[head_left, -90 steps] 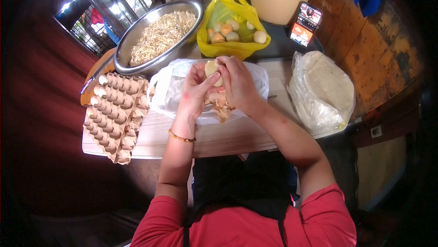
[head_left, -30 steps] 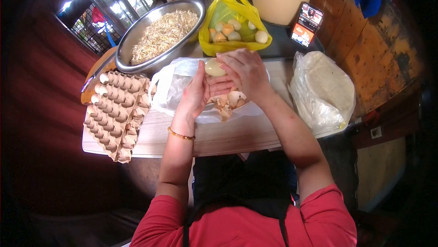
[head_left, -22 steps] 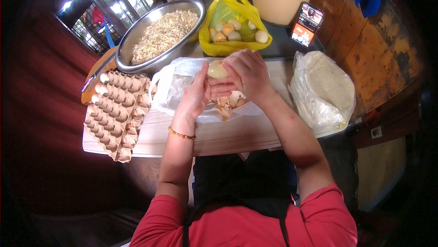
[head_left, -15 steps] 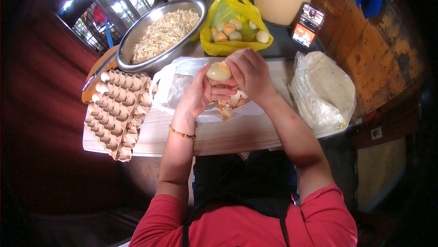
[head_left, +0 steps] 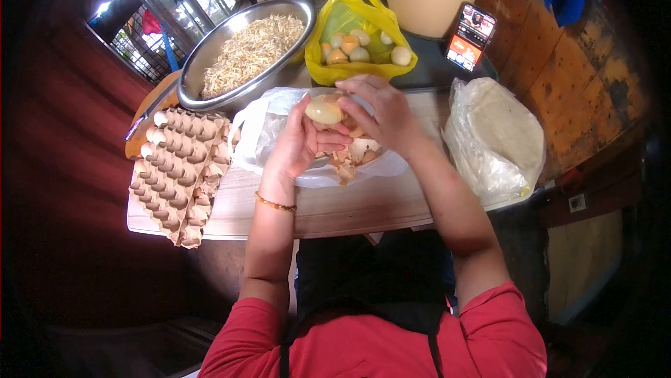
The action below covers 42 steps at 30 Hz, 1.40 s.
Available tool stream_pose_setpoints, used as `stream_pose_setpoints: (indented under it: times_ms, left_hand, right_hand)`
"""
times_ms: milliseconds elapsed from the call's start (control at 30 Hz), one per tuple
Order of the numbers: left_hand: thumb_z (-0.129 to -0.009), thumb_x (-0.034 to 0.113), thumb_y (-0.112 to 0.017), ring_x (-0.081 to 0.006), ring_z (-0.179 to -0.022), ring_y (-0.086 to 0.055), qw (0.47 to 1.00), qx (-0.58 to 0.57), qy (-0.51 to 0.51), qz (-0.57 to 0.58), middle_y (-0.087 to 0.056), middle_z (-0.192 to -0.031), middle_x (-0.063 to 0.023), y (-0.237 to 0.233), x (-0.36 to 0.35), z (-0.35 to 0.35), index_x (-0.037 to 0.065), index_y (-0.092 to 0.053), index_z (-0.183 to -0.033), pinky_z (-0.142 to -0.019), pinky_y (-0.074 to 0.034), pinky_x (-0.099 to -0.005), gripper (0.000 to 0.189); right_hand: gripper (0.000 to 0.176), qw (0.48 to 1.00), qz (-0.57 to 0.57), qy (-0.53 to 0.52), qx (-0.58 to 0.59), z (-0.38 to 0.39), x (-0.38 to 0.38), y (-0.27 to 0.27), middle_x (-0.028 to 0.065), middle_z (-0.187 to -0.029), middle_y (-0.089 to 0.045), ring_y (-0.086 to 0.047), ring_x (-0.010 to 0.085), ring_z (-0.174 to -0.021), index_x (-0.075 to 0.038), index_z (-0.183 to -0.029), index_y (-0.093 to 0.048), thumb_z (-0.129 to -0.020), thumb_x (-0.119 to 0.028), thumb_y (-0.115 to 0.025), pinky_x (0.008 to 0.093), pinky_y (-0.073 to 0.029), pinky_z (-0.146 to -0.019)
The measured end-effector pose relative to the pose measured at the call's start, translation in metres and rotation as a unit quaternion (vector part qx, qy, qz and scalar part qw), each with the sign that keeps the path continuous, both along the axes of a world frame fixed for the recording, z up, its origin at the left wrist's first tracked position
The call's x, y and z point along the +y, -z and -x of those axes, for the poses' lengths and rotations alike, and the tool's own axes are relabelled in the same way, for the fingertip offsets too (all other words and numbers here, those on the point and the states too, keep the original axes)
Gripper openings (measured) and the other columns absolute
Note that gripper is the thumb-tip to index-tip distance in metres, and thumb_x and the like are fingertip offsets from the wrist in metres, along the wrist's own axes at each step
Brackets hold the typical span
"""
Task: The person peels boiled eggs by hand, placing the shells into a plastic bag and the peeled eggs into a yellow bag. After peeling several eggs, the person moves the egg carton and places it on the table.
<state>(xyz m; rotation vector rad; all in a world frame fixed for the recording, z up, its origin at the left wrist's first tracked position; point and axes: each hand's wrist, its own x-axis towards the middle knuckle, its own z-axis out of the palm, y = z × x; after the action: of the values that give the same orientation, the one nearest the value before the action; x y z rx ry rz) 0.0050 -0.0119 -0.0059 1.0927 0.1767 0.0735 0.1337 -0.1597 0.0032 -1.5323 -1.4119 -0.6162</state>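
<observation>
A pale, mostly peeled egg (head_left: 324, 110) rests in my left hand (head_left: 302, 142), held between the thumb and the fingers beneath it. My right hand (head_left: 383, 114) is at the egg's right side, fingers apart, with the fingertips close to or touching it; I cannot make out any shell in them. Below both hands, broken brown eggshell (head_left: 355, 155) lies on a white plastic bag (head_left: 388, 166) spread over the table. Just beyond, an open yellow plastic bag (head_left: 332, 73) holds several eggs (head_left: 359, 54), some whitish and some light brown.
Stacked cardboard egg trays (head_left: 183, 161) with a few eggs stand at the left. A steel basin (head_left: 192, 102) of bean sprouts sits behind them. To the right are a clear bag with pale contents (head_left: 500, 133), a propped phone (head_left: 470, 37) and a beige tub (head_left: 428, 1).
The egg and my left hand have shifted slightly left. My right hand's fingers have opened out from a closer grip, and more of the egg's smooth surface shows.
</observation>
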Motion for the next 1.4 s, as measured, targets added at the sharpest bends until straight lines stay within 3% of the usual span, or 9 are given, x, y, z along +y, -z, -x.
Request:
stream_pose_setpoints:
  times_ms: [67,167,567,700,767,1167,1267,1333,1400]
  left_hand:
    - [-0.098,0.055,-0.026,-0.0274,-0.082,-0.07,1.0,-0.01,-0.003,0.001,-0.067,-0.089,-0.0163,-0.002,-0.001,0.0,-0.004,-0.056,-0.111,-0.071,-0.057,-0.0331,0.067]
    - [-0.098,0.056,-0.025,-0.0262,-0.081,-0.07,1.0,0.001,-0.007,-0.006,-0.067,-0.088,-0.0157,-0.002,-0.001,0.0,-0.004,-0.057,-0.11,-0.072,-0.058,-0.0317,0.068]
    - [-0.098,0.056,-0.029,-0.026,-0.081,-0.07,0.999,0.015,-0.024,-0.017,-0.068,-0.086,-0.0156,-0.001,0.0,0.001,-0.004,-0.057,-0.107,-0.071,-0.057,-0.0309,0.067]
    - [-0.097,0.058,-0.03,-0.0258,-0.081,-0.07,0.999,0.023,-0.022,-0.013,-0.068,-0.087,-0.0157,-0.002,-0.001,0.001,-0.004,-0.057,-0.108,-0.07,-0.057,-0.0302,0.068]
    - [-0.097,0.058,-0.03,-0.0256,-0.081,-0.07,0.999,0.025,-0.022,-0.01,-0.068,-0.087,-0.0155,-0.002,-0.001,0.001,-0.004,-0.057,-0.108,-0.07,-0.057,-0.0299,0.069]
    - [-0.097,0.058,-0.03,-0.0255,-0.083,-0.07,0.991,0.069,-0.074,-0.082,-0.067,-0.093,-0.0151,-0.003,-0.002,0.0,-0.002,-0.056,-0.111,-0.071,-0.057,-0.0306,0.067]
    - [-0.097,0.055,-0.036,-0.0241,-0.081,-0.069,0.992,0.066,-0.077,-0.079,-0.066,-0.09,-0.0147,-0.006,-0.006,0.002,-0.002,-0.055,-0.111,-0.069,-0.057,-0.0288,0.062]
    - [-0.096,0.046,-0.05,-0.0205,-0.076,-0.069,0.982,0.031,-0.112,-0.151,-0.065,-0.087,-0.0131,-0.006,-0.013,0.003,-0.002,-0.055,-0.11,-0.065,-0.056,-0.026,0.05]
    - [-0.094,0.04,-0.055,-0.0187,-0.074,-0.068,0.978,0.035,-0.113,-0.172,-0.065,-0.086,-0.0123,-0.007,-0.015,0.002,-0.002,-0.055,-0.11,-0.064,-0.055,-0.0248,0.044]
  right_hand:
    - [0.023,0.982,0.046,-0.101,0.155,0.006,0.002,0.004,0.013,-0.096,-0.063,-0.063,0.0274,-0.083,-0.003,-0.109,-0.063,-0.088,-0.011,-0.061,0.0334,-0.049,-0.072]
    - [0.025,0.973,0.064,-0.129,0.178,0.01,-0.001,0.0,0.0132,-0.096,-0.063,-0.064,0.0253,-0.085,-0.002,-0.112,-0.063,-0.088,-0.01,-0.06,0.0318,-0.049,-0.073]
    - [0.02,0.996,0.036,-0.051,0.069,0.01,0.006,0.009,0.0159,-0.091,-0.062,-0.061,0.0343,-0.085,-0.004,-0.108,-0.06,-0.088,-0.006,-0.056,0.0389,-0.049,-0.073]
    - [0.018,0.996,0.046,-0.043,0.071,0.008,0.007,0.011,0.0153,-0.089,-0.061,-0.06,0.0352,-0.083,-0.004,-0.105,-0.06,-0.088,-0.006,-0.056,0.0405,-0.049,-0.072]
    - [0.02,0.994,0.071,-0.029,0.076,0.009,0.006,0.01,0.0179,-0.092,-0.062,-0.061,0.0357,-0.088,-0.001,-0.102,-0.06,-0.092,-0.017,-0.052,0.0417,-0.049,-0.077]
    - [0.019,0.992,0.073,0.002,0.098,0.011,0.005,0.008,0.0172,-0.088,-0.06,-0.06,0.0358,-0.085,-0.001,-0.096,-0.058,-0.093,-0.018,-0.049,0.0421,-0.048,-0.075]
    - [0.017,0.991,0.075,0.007,0.111,0.011,0.005,0.007,0.0175,-0.088,-0.06,-0.059,0.0364,-0.085,-0.001,-0.094,-0.057,-0.093,-0.016,-0.049,0.0428,-0.048,-0.075]
    - [0.017,0.991,0.068,0.012,0.111,0.01,0.006,0.008,0.0176,-0.088,-0.06,-0.059,0.0366,-0.086,-0.001,-0.093,-0.057,-0.094,-0.016,-0.049,0.0433,-0.048,-0.075]
    - [0.017,0.992,0.061,0.019,0.111,0.008,0.007,0.01,0.0177,-0.088,-0.06,-0.059,0.0368,-0.086,-0.001,-0.093,-0.056,-0.094,-0.016,-0.049,0.0438,-0.047,-0.075]
